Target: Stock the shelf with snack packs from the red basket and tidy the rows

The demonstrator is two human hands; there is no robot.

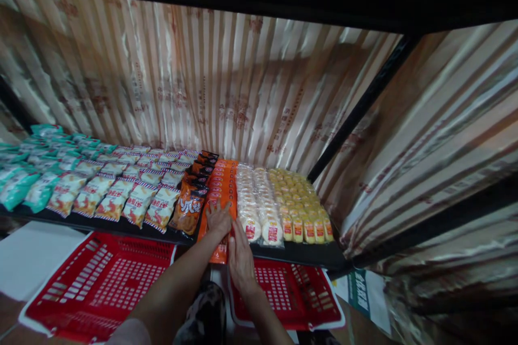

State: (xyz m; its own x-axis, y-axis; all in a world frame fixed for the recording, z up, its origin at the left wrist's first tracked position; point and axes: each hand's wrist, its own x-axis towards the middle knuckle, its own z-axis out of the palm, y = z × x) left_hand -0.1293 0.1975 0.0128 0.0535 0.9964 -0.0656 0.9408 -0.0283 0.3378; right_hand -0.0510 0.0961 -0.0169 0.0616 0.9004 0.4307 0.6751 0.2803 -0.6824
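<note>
A row of flat orange snack packets (222, 180) lies on the dark shelf, its front end hanging slightly over the edge. My left hand (219, 221) rests on top of the packets, palm down with fingers spread. Along their right side lies my right hand (240, 259), open, its straight fingers between the orange packets and the clear-wrapped round white crackers (251, 226). To the left of the orange row stand brown-and-orange snack bags (189, 202).
White shrimp-picture bags (135, 202) and teal bags (42, 188) fill the left of the shelf (299, 253). Yellow wrapped snacks (299, 199) sit at the right. Below are two red baskets (121, 280). Striped plastic sheeting (243, 86) and black frame bars (364, 102) enclose the shelf.
</note>
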